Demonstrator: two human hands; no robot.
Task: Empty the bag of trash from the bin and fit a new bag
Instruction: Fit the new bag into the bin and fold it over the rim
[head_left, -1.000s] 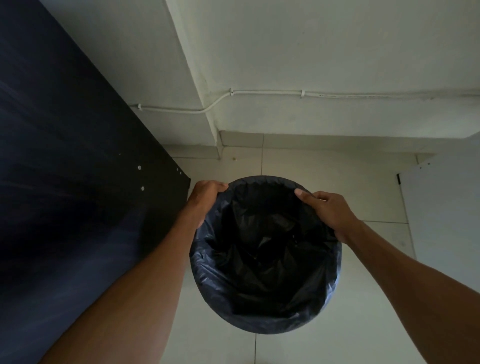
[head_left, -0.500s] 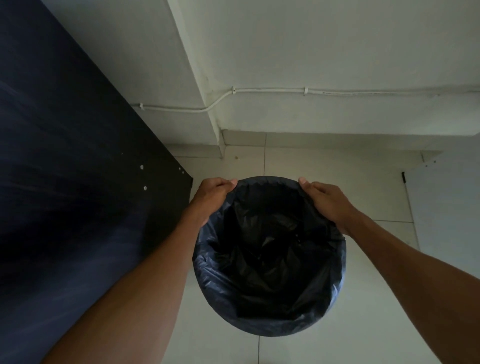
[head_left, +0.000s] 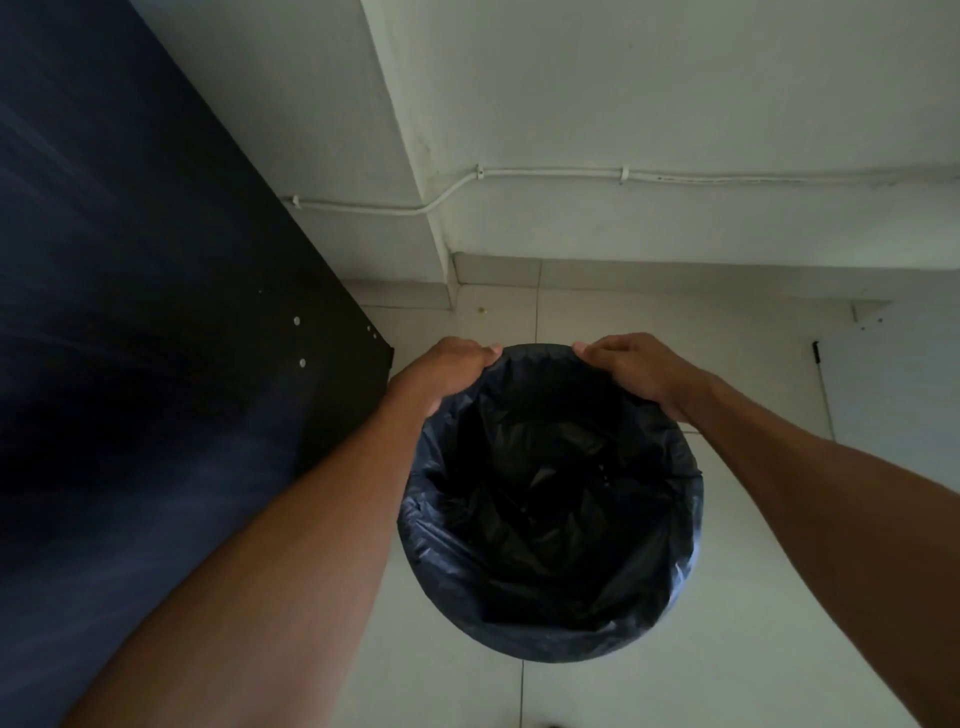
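The black bag (head_left: 550, 525) lines the bin on the tiled floor (head_left: 779, 623). Its edge is folded over the rim all round and the inside is slack and crinkled, so the bin's own wall is hidden. Your left hand (head_left: 451, 365) and right hand (head_left: 635, 364) each curl over the far rim, gripping the bag's edge. A dark panel (head_left: 156, 312) stands close on your left and a white panel (head_left: 893, 395) near your right. A cable (head_left: 571, 173) runs along the wall beyond.

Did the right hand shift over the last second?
Yes. The right hand slid along the black bag's rim toward its far side, closer to the wall skirting.
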